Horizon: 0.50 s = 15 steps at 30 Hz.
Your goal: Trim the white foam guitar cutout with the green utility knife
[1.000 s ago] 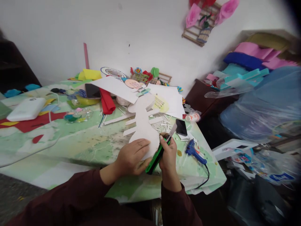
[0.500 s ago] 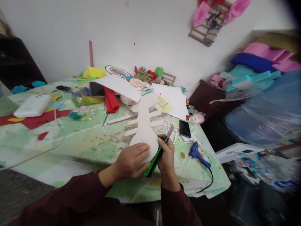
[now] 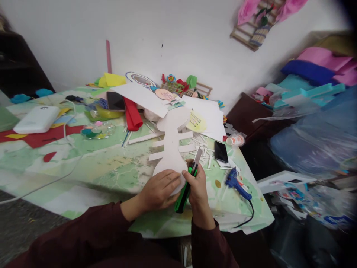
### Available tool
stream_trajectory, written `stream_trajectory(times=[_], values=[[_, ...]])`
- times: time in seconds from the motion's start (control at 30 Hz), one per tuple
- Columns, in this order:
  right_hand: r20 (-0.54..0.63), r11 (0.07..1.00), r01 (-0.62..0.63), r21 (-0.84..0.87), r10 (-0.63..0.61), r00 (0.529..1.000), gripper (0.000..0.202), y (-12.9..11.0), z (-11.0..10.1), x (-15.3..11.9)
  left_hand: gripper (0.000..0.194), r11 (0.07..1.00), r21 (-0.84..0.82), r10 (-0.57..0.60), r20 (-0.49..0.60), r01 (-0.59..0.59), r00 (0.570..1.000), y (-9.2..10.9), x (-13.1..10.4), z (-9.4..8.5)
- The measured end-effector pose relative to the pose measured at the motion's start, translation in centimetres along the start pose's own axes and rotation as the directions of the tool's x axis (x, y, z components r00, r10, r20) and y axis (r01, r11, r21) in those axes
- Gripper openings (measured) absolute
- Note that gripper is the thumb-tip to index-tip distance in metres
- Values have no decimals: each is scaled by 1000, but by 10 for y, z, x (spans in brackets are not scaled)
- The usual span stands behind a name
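Plainly, we see a white foam cutout [image 3: 172,143] lying flat on the bench [image 3: 111,171], near the middle of its right half. It is pale and matte, with a rounded lobe at the near end, a narrower waist, a broader rounded head at the far end, and thin strips sticking out sideways from the waist. Its long axis runs from near to far, leaning slightly right at the far end, so the head points toward the wall.

We see the left hand [image 3: 158,190] pressed flat on the near lobe, fingers spread and extended, gripping nothing. The right hand [image 3: 197,186] is closed around a green utility knife [image 3: 186,184], just beside the right edge of the lobe. The knife's green and black body slants from near-left to far-right, and its grey blade points up and away from us, its tip above the scraps.

White offcut strips [image 3: 202,147] lie scattered right of the cutout. A black phone [image 3: 221,152] lies beyond them, and a blue glue gun [image 3: 236,184] rests near the bench's right edge.
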State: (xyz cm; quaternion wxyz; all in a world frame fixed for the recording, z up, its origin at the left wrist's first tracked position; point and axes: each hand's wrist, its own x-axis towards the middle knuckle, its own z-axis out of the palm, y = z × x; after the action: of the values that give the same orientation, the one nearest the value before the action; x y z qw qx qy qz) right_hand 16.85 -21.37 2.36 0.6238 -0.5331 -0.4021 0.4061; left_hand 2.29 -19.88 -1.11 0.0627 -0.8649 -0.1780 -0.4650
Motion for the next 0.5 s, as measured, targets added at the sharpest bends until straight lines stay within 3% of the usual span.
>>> stream_trajectory(times=[0.13,0.27,0.43,0.5], values=[[72,982,102,-161,-92,993,42,0,-4,-1,37,1000,20,-10,-31,10,999,1,-4,6],[174,889,289,-355,-241,955,48,-18,-7,-6,46,997,-47,-60,-60,57,996,6,-5,10],[312,746,471,-470,-359,880,57,-55,-17,-8,54,901,-322,-256,147,291,955,9,2,7],[388,746,494,-446,-337,858,60,-67,-25,-5,51,879,-329,-323,123,346,938,6,7,4]])
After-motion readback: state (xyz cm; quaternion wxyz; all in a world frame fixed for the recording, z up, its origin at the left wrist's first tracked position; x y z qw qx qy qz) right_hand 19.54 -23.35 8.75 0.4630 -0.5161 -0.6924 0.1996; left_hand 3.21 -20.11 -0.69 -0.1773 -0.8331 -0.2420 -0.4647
